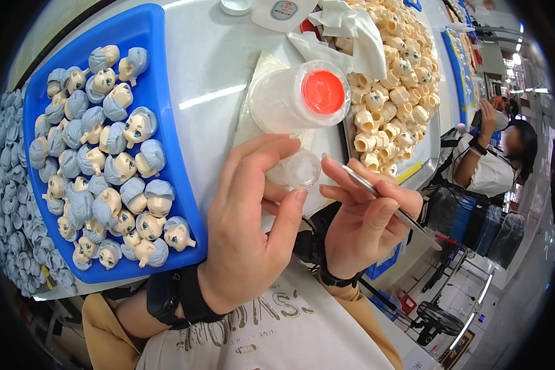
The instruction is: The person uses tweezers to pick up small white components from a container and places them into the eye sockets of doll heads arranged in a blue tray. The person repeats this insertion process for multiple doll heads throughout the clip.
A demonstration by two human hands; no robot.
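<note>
My left hand (pixel 253 228) curves its thumb and fingers around a small clear plastic cup (pixel 302 170), with the thumb tip at its rim. Just right of it, my right hand (pixel 370 222) holds a slim metal tool (pixel 407 219) between thumb and fingers. One end of the tool points down to the right and looks narrow and flattened; the other lies along the fingers near the cup. Behind both hands is a larger translucent container (pixel 274 102) with a red round top (pixel 324 92).
A blue tray (pixel 160 80) of grey-haired doll heads stands left, beside piled grey hair pieces (pixel 9 185). Many skin-toned head parts (pixel 401 86) fill a tray at back right, with white cloth (pixel 367 43) over its edge. Another person (pixel 496 157) sits further right.
</note>
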